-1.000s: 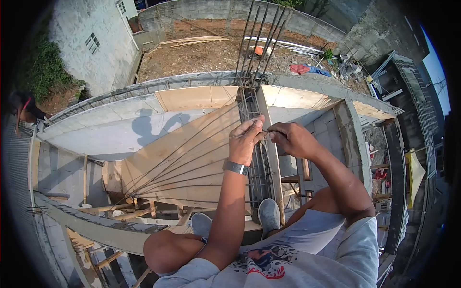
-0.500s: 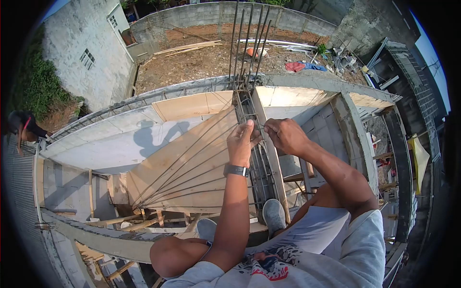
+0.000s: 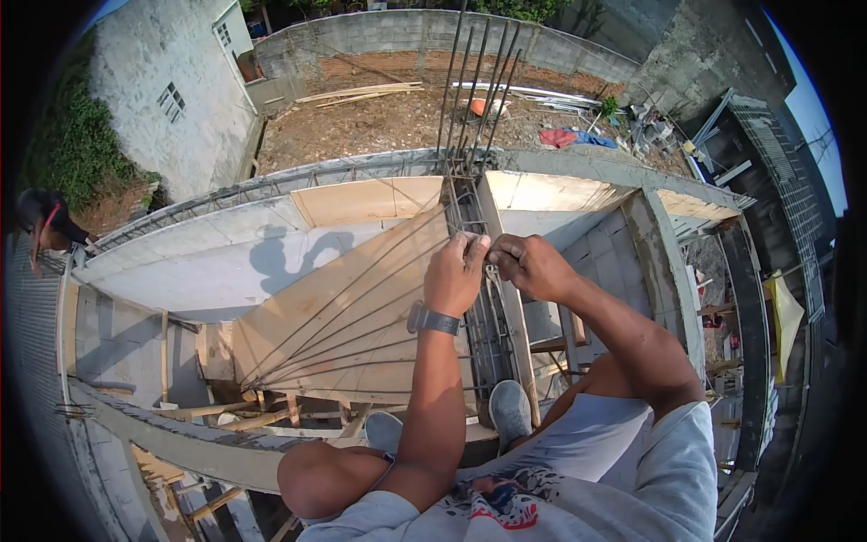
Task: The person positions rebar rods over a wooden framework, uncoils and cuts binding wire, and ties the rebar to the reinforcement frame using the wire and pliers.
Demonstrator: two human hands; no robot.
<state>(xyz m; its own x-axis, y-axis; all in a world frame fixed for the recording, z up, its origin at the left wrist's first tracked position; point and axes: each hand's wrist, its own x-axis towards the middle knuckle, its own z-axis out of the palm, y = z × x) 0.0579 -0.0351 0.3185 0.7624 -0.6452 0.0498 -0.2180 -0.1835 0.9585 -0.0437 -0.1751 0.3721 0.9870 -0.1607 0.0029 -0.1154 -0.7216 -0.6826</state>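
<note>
Both hands are raised close together above the long rebar cage (image 3: 488, 325) in the narrow beam form. My left hand (image 3: 454, 274), with a dark watch (image 3: 434, 319) on its wrist, has its thumb and fingers pressed together. Just to its right, my right hand (image 3: 531, 264) is closed in a pinch. Whatever the fingertips hold is too small to make out. Left of the cage, thin steel bars (image 3: 361, 312) fan out over a plywood sheet (image 3: 298, 348).
Tall upright rebars (image 3: 479, 90) rise beyond the hands. My shoes (image 3: 510, 411) rest by the beam form. A co-worker (image 3: 50, 221) bends at the far left. Concrete beams (image 3: 664, 253) and open gaps with timber props (image 3: 293, 411) lie around and below.
My hands have come closer together, and my left hand has turned with its fingers drawn in. The whole view has shifted slightly with the head.
</note>
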